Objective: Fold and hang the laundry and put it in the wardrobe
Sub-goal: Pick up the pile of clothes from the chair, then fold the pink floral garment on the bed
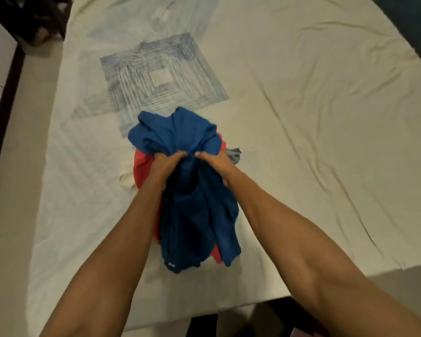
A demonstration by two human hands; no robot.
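Blue garment (180, 139) is bunched in both fists, left hand (167, 166) and right hand (215, 162), over red cloth (141, 166); sorting step, next shake it flat toward 12 o'clock.

text: none legible | labels: none | numbers: 0

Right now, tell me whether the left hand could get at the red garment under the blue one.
Probably yes. The left hand is clenched on the blue garment, but the red garment shows bare just beside it; it would have to let go first.
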